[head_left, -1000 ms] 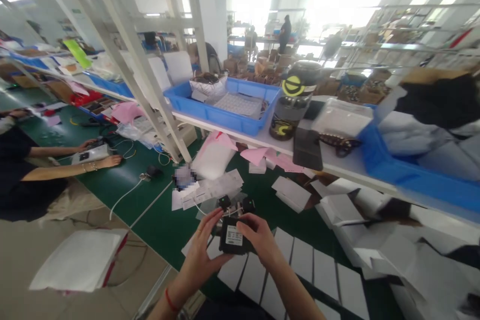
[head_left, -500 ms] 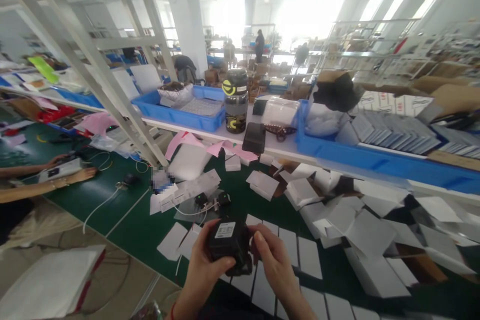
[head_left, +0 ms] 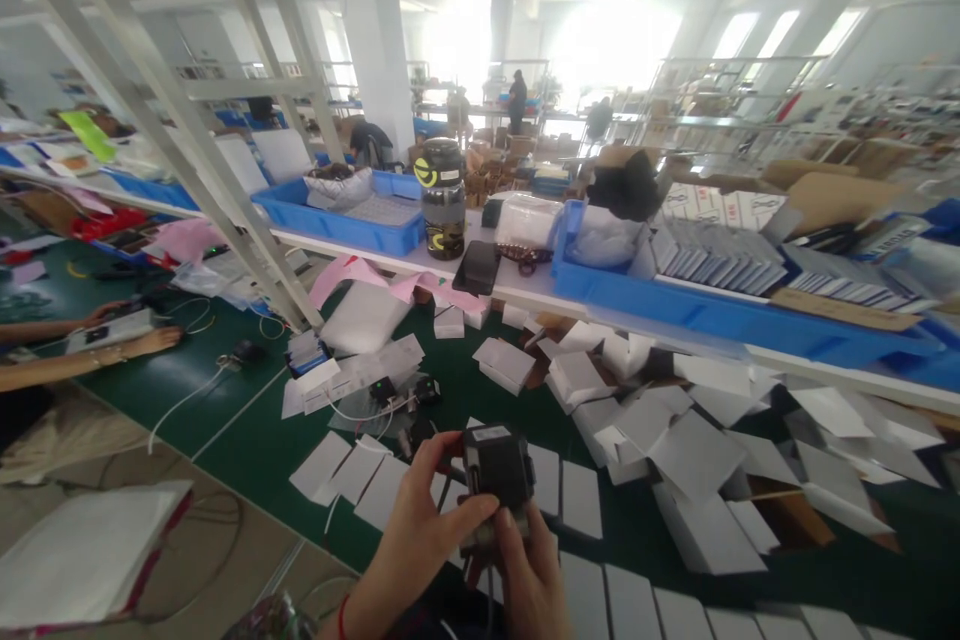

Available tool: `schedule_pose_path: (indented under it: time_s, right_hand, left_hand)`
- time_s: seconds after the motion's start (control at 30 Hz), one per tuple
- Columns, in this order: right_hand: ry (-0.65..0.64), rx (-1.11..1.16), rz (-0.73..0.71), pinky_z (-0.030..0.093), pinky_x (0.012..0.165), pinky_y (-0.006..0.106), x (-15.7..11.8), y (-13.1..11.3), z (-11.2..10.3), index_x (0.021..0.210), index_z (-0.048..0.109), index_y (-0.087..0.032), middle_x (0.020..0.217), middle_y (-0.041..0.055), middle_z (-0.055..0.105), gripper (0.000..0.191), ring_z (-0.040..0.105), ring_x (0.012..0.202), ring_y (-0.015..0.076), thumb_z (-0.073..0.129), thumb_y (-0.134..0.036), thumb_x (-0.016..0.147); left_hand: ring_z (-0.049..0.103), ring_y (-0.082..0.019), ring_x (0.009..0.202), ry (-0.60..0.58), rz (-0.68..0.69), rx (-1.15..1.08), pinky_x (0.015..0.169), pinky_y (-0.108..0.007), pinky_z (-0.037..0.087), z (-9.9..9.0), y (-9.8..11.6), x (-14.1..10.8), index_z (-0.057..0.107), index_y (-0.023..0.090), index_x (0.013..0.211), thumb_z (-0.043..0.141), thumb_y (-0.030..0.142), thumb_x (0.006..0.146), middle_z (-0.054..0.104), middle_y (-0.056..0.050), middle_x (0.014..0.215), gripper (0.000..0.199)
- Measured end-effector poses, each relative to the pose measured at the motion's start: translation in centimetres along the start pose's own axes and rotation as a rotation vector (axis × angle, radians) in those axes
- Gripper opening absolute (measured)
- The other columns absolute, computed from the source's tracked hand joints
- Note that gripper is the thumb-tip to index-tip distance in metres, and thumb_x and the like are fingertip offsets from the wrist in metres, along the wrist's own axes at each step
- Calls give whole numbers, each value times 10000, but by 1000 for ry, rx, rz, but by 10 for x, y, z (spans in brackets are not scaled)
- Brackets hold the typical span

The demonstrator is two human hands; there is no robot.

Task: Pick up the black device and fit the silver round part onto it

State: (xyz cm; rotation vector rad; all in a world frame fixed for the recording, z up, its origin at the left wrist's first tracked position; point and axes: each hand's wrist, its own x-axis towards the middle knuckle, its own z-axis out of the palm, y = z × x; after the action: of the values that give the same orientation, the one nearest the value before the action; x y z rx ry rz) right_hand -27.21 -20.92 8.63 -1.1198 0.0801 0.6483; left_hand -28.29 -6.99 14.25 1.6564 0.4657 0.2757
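Note:
A black box-shaped device (head_left: 497, 468) with a small white label on its top edge is held upright between both hands, over the green table. My left hand (head_left: 424, 525) grips its left side, fingers behind and thumb across the lower front. My right hand (head_left: 531, 560) holds its lower right part, thumb pressed to the front. Flat white boxes (head_left: 581, 500) lie in rows under and beside the hands. Beyond my left hand, small black devices (head_left: 427, 390) with white cables rest on clear bags.
Opened white cartons (head_left: 701, 440) pile up on the right. A shelf behind bears blue bins (head_left: 750, 310), a dark bottle (head_left: 444, 200) and a black phone (head_left: 478, 267). At the far left, another person's hands (head_left: 154, 340) hold a grey device. A slanted metal frame (head_left: 187, 130) stands at the left.
The black device has been turned upright, and its label is now at the top edge. My right hand has moved from its right side to below it. The view has shifted slightly to the right.

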Motion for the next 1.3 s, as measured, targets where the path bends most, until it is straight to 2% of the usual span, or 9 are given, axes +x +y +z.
schedule_pose_path:
  time_s: [0.13, 0.23, 0.37, 0.5, 0.67, 0.83, 0.93, 1.1, 1.3]
  right_hand:
    - [-36, 143, 14, 450, 427, 301, 2, -8, -10, 1080, 666, -282, 827, 53, 724, 491, 658, 614, 218, 650, -699, 820]
    - [-148, 236, 79, 360, 363, 251, 5, -16, -11, 953, 699, -214, 772, 62, 703, 586, 589, 522, 163, 659, -766, 759]
    - [-470, 483, 276, 148, 267, 190, 8, -7, -14, 703, 653, -201, 434, -75, 455, 587, 252, 275, 39, 661, -786, 737]
    - [-500, 652, 293, -6, 229, 170, 11, 15, -19, 647, 583, -230, 381, -162, 221, 601, -12, 236, 7, 572, -819, 765]
    - [-442, 417, 461, 215, 263, 181, 19, 9, -27, 689, 678, -198, 529, -1, 616, 566, 415, 324, 75, 775, -749, 603]
    - [-160, 313, 243, 260, 286, 192, 15, 4, -30, 953, 716, -192, 827, 127, 746, 736, 603, 495, 176, 563, -868, 706]
    - [-156, 193, 107, 345, 305, 200, 5, 6, -27, 1053, 660, -200, 904, 111, 745, 642, 618, 514, 162, 707, -745, 716]
    - [-167, 122, -3, 367, 363, 198, -6, -4, -18, 1038, 635, -192, 716, 34, 702, 512, 511, 421, 102, 770, -608, 771]
    - [-39, 175, 3, 560, 748, 343, -11, -28, -15, 1034, 690, -249, 1006, 59, 761, 552, 691, 847, 235, 943, -417, 573]
  left_hand:
    - [670, -324, 1095, -219, -62, -326, 934, -438, 557, 5, -1, -3, 622, 231, 1270, 842, 455, 682, 714, -114, 1223, 666]
    - [633, -360, 1203, -270, -156, -526, 965, -451, 552, 12, -2, -3, 616, 254, 1328, 881, 480, 660, 673, -117, 1331, 753]
    - [639, -354, 1208, -395, -172, -687, 1032, -441, 509, 25, -4, -1, 625, 236, 1348, 922, 500, 599, 674, -127, 1332, 848]
    - [723, -316, 996, -456, -236, -779, 822, -377, 581, 38, -8, 0, 599, 211, 1355, 920, 514, 565, 734, -132, 1188, 905]
    - [727, -249, 868, -193, -218, -580, 785, -332, 585, 40, -17, 4, 623, 195, 1271, 952, 348, 498, 764, -93, 1074, 854]
    - [723, -290, 957, -3, -148, -329, 853, -382, 594, 31, -13, 4, 627, 197, 1210, 916, 261, 488, 764, -77, 1060, 780]
    - [724, -293, 970, -10, -145, -255, 857, -389, 597, 29, -1, 2, 613, 198, 1201, 894, 261, 524, 760, -77, 1062, 735]
    - [714, -299, 1036, -84, -129, -246, 914, -420, 596, 27, 6, -4, 561, 210, 1280, 852, 264, 599, 729, -100, 1174, 742]
    - [595, -332, 1284, -279, 144, -148, 1092, -446, 516, 10, 13, -18, 565, 292, 1332, 872, 98, 572, 615, -91, 1393, 842]
